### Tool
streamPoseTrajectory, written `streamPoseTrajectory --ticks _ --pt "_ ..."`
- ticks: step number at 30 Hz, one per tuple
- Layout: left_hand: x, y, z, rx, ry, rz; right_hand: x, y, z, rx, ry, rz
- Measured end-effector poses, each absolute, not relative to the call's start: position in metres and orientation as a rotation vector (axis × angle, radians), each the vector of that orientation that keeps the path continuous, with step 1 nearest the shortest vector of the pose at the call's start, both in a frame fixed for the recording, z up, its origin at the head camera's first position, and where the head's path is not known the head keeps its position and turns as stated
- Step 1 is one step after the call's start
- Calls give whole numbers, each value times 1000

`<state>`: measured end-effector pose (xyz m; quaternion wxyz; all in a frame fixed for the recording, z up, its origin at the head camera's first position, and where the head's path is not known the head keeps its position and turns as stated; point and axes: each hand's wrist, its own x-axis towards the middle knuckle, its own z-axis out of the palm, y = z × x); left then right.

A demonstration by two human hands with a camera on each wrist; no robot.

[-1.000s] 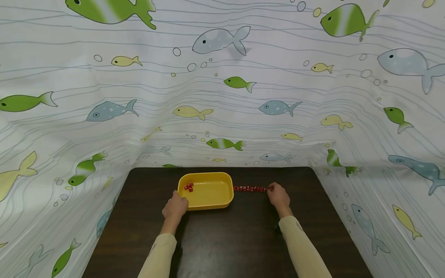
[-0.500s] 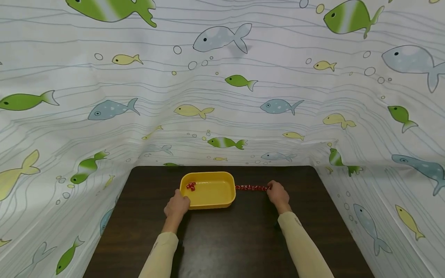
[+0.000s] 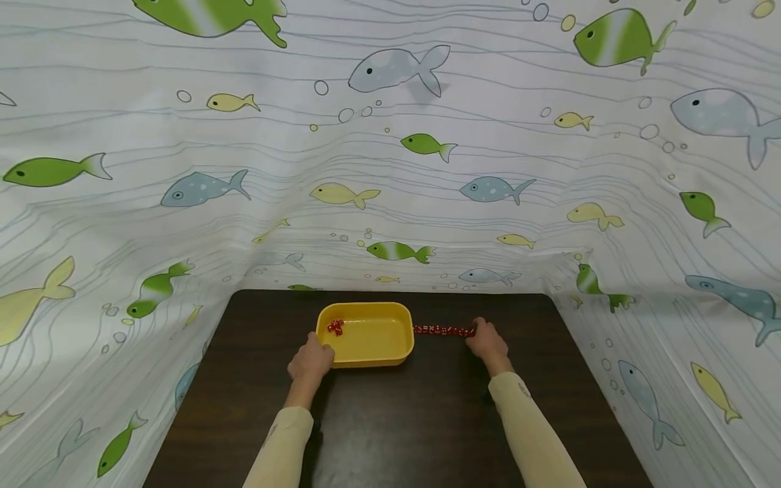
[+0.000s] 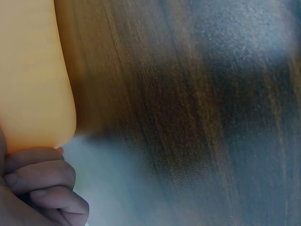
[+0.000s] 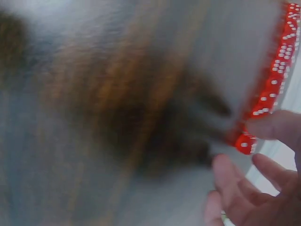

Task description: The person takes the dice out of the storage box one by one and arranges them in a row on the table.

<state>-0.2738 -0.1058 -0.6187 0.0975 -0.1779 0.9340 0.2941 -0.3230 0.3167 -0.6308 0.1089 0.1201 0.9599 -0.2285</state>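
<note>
My left hand [image 3: 310, 359] grips the near left corner of a yellow tray [image 3: 401, 342], its fingers curled against the wall of the tray in the left wrist view. Several red dice with white pips [image 3: 335, 327] lie in the tray's left end. From its right side runs a straight row of red dice [image 3: 439, 330] along the dark table. At the row's right end is my right hand [image 3: 488, 343]. In the right wrist view its thumb touches the dice beside the end die [image 5: 244, 143], and the other fingers are spread loosely just past that die.
A dark wood-grain table [image 3: 378, 427] lies under everything. White cloth printed with fish [image 3: 396, 217] rises behind the table's far edge and along both sides.
My right hand has shifted slightly left toward the row, and the red die at its fingertips now sits at the row's end. The left hand keeps its grip on the tray.
</note>
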Motion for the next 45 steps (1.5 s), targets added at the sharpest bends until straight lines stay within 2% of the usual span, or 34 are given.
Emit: streamPoseTrajectory --ticks 13,23,34,45 --pt "-273 -110 -618 -547 2770 853 -335 268 -607 210 3063 -607" --pt "-269 -105 -624 -566 2778 845 -338 186 -596 25 3194 -653" --pt "-275 -108 -623 -592 2780 848 -338 92 -587 -417 3091 -725" --pt "-274 -105 -620 -620 2804 831 -343 34 -592 -634 2889 -566"
